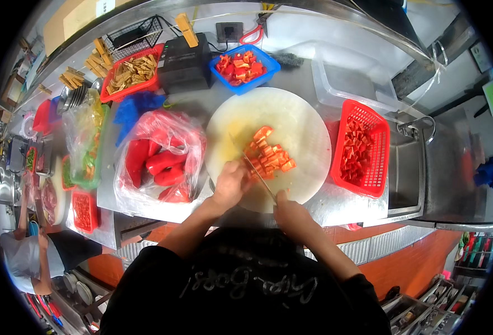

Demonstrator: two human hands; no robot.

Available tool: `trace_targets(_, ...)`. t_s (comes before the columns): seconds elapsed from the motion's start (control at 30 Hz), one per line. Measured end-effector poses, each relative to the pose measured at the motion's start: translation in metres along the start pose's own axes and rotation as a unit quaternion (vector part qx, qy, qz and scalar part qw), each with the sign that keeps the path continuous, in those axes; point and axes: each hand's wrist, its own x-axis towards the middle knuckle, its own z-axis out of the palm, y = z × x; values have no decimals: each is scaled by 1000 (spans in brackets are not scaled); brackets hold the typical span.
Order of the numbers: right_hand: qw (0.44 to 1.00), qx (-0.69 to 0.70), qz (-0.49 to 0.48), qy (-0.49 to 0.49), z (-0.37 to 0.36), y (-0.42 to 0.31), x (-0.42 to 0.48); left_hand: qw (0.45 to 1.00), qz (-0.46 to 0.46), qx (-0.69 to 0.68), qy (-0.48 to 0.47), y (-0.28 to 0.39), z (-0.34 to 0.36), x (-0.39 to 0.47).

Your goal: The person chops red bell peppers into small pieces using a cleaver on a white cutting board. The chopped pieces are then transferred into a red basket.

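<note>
My right hand [291, 214] grips the handle of a kitchen knife, whose blade [259, 176] slants away to the upper left over a round white cutting board [309, 121]. Cut pieces of red pepper [271, 157] lie heaped in the board's middle, mostly to the right of the blade. Close along the blade's left side is my left hand [231, 186], its fingers bent down by the pepper. Whatever may be beneath those fingertips is hidden. Left of the board, a clear plastic bag [120, 184] holds several whole red peppers [166, 162].
A red basket [385, 159] of chopped pepper stands right of the board, beside a sink [404, 176]. Behind the board are a blue basket [267, 79] of larger pepper pieces and a clear plastic bin [351, 79]. At far left, another person [37, 255] handles a knife near meat.
</note>
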Motion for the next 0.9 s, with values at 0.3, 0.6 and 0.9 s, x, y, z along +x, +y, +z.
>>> trace_targets(0.3,865,489,70,91,7,51,-40,993,-46,61,-94,2,-15,17)
trace_targets(0.6,711,686,112,111,63,74,-38,964,10,94,-250,11,17,89)
trace_targets(0.9,781,622,53,-25,63,32,-2,995,-56,80,-25,28,11,31)
